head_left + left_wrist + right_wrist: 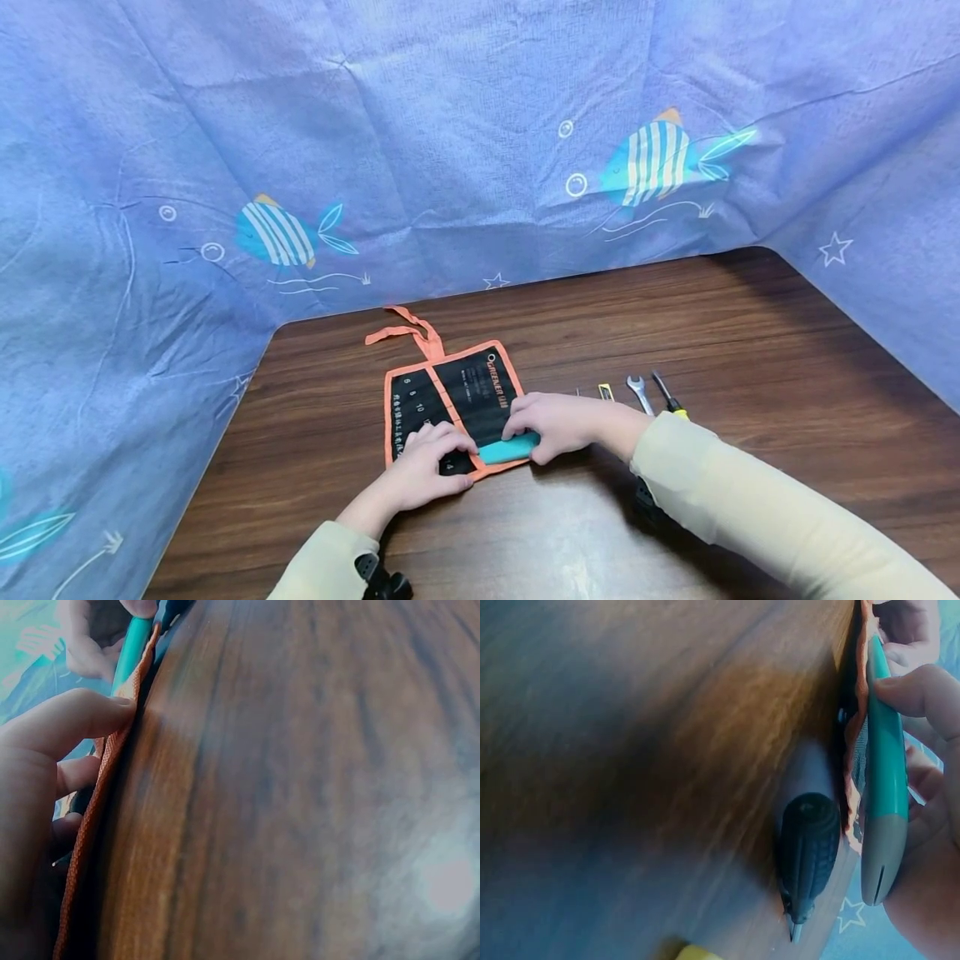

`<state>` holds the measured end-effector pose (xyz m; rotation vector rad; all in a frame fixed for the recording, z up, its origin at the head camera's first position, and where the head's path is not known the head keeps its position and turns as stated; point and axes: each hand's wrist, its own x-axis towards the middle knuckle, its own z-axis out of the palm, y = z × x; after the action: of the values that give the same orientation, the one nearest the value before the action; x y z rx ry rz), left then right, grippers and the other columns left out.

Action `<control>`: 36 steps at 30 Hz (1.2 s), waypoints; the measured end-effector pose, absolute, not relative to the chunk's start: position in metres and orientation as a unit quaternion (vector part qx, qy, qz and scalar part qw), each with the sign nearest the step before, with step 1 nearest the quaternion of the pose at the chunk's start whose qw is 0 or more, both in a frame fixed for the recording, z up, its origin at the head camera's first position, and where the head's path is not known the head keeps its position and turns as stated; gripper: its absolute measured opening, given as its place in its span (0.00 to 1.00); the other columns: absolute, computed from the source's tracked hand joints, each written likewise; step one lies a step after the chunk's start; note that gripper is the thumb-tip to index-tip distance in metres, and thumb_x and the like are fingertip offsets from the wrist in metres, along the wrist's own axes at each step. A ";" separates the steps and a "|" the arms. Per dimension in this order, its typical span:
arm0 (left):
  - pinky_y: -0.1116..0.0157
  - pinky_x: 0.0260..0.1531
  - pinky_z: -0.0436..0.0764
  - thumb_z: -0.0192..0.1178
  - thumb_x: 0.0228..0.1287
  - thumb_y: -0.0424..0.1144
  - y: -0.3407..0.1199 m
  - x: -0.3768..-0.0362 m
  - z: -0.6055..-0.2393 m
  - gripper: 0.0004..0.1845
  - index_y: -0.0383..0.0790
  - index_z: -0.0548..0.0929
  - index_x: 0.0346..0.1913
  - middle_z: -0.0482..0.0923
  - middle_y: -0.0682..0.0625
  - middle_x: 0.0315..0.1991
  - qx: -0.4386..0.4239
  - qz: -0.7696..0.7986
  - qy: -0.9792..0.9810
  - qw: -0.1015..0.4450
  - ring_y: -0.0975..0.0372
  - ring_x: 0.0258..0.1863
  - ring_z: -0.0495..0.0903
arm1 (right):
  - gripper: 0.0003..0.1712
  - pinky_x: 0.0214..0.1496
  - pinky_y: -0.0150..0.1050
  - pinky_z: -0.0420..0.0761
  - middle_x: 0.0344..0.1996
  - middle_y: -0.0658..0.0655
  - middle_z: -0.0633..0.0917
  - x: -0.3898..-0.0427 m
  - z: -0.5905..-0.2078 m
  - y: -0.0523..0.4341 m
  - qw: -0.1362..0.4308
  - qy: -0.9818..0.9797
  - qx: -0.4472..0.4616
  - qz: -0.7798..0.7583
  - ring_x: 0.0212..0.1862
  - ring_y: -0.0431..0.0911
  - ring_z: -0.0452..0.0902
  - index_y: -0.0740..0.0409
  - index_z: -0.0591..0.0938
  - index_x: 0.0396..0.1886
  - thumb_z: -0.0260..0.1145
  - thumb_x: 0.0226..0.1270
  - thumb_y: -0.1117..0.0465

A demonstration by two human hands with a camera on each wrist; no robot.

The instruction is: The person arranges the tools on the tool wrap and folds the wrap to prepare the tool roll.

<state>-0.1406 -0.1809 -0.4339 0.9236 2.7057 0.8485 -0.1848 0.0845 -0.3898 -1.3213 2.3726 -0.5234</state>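
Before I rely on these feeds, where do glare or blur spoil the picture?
Head view: larger lettering on the tool pouch readable, pale glare on the tabletop at bottom; left wrist view: bright glare spot low right, wood grain soft; right wrist view: tabletop smeared, black-handled tool slightly soft, teal-and-grey tool clearer.

Under your left fingers (446,439): one tool pouch (468,392). In your right fingers (519,422): one teal-and-grey tool (886,765). Beside right fingers: one wrench (639,394), one black-handled screwdriver (808,844), two yellow-and-black items (606,392), partly hidden.
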 end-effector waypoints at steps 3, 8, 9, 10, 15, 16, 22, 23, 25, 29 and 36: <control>0.56 0.44 0.60 0.64 0.56 0.51 -0.181 -0.141 -0.435 0.15 0.64 0.77 0.47 0.70 0.66 0.45 0.311 0.284 0.904 0.075 0.65 0.47 0.66 | 0.22 0.43 0.32 0.68 0.38 0.44 0.73 -0.183 -0.391 0.081 0.179 0.837 -0.480 -0.192 0.40 0.38 0.65 0.51 0.81 0.50 0.65 0.51 0.63; 0.57 0.43 0.60 0.63 0.57 0.52 -0.181 -0.141 -0.436 0.15 0.65 0.77 0.48 0.69 0.65 0.46 0.313 0.280 0.904 0.074 0.65 0.47 0.65 | 0.22 0.44 0.31 0.69 0.40 0.44 0.74 -0.181 -0.396 0.075 0.176 0.833 -0.483 -0.204 0.40 0.37 0.67 0.52 0.81 0.50 0.65 0.51 0.63; 0.58 0.43 0.60 0.63 0.57 0.52 -0.181 -0.141 -0.436 0.16 0.65 0.77 0.48 0.69 0.65 0.46 0.313 0.280 0.904 0.075 0.65 0.46 0.65 | 0.22 0.45 0.31 0.69 0.40 0.44 0.74 -0.181 -0.397 0.075 0.177 0.834 -0.481 -0.205 0.40 0.37 0.67 0.52 0.81 0.50 0.65 0.52 0.63; 0.58 0.43 0.60 0.64 0.57 0.52 -0.181 -0.141 -0.436 0.16 0.65 0.77 0.49 0.69 0.65 0.46 0.312 0.279 0.905 0.077 0.65 0.46 0.65 | 0.22 0.45 0.31 0.69 0.41 0.44 0.74 -0.181 -0.398 0.074 0.177 0.834 -0.480 -0.205 0.40 0.37 0.68 0.52 0.81 0.51 0.65 0.52 0.63; 0.57 0.43 0.60 0.64 0.56 0.52 -0.181 -0.142 -0.435 0.16 0.64 0.77 0.48 0.69 0.64 0.45 0.310 0.279 0.906 0.076 0.64 0.46 0.65 | 0.22 0.47 0.32 0.69 0.42 0.43 0.75 -0.180 -0.402 0.073 0.172 0.839 -0.474 -0.202 0.42 0.37 0.68 0.50 0.81 0.52 0.65 0.54 0.61; 0.57 0.43 0.60 0.64 0.56 0.52 -0.181 -0.142 -0.435 0.16 0.64 0.78 0.48 0.69 0.64 0.45 0.310 0.280 0.906 0.075 0.64 0.47 0.65 | 0.22 0.48 0.32 0.69 0.43 0.43 0.75 -0.180 -0.403 0.073 0.171 0.840 -0.473 -0.202 0.43 0.37 0.68 0.49 0.81 0.52 0.65 0.54 0.61; 0.57 0.43 0.60 0.64 0.56 0.52 -0.179 -0.140 -0.436 0.15 0.64 0.77 0.48 0.70 0.64 0.45 0.313 0.280 0.904 0.078 0.64 0.46 0.65 | 0.21 0.48 0.33 0.70 0.42 0.44 0.74 -0.177 -0.402 0.080 0.157 0.844 -0.474 -0.198 0.44 0.38 0.67 0.50 0.80 0.53 0.66 0.57 0.56; 0.57 0.43 0.60 0.63 0.57 0.52 -0.179 -0.140 -0.437 0.15 0.64 0.77 0.48 0.70 0.64 0.45 0.314 0.280 0.904 0.078 0.64 0.46 0.65 | 0.21 0.47 0.34 0.70 0.42 0.44 0.74 -0.177 -0.401 0.084 0.153 0.846 -0.471 -0.199 0.44 0.38 0.67 0.50 0.80 0.53 0.67 0.57 0.55; 0.57 0.43 0.60 0.63 0.57 0.52 -0.178 -0.140 -0.438 0.15 0.65 0.77 0.48 0.70 0.65 0.45 0.315 0.280 0.904 0.077 0.64 0.45 0.65 | 0.21 0.46 0.36 0.71 0.41 0.45 0.75 -0.177 -0.398 0.092 0.145 0.851 -0.462 -0.205 0.43 0.39 0.67 0.51 0.80 0.52 0.67 0.57 0.54; 0.56 0.43 0.60 0.64 0.57 0.52 -0.178 -0.140 -0.438 0.14 0.66 0.77 0.47 0.69 0.65 0.45 0.313 0.285 0.903 0.073 0.65 0.45 0.65 | 0.19 0.45 0.38 0.71 0.38 0.45 0.75 -0.180 -0.396 0.113 0.124 0.858 -0.450 -0.213 0.41 0.40 0.67 0.52 0.81 0.48 0.68 0.55 0.54; 0.55 0.45 0.60 0.64 0.57 0.51 -0.180 -0.141 -0.436 0.15 0.66 0.77 0.47 0.69 0.66 0.46 0.313 0.288 0.902 0.073 0.65 0.47 0.65 | 0.14 0.42 0.38 0.71 0.36 0.43 0.75 -0.182 -0.400 0.139 0.093 0.867 -0.448 -0.199 0.39 0.40 0.67 0.50 0.80 0.40 0.69 0.52 0.55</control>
<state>-0.1409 -0.1799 -0.4361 0.9401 2.7092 0.8660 -0.1815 0.1390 -0.3999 -1.3304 2.5722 -0.5906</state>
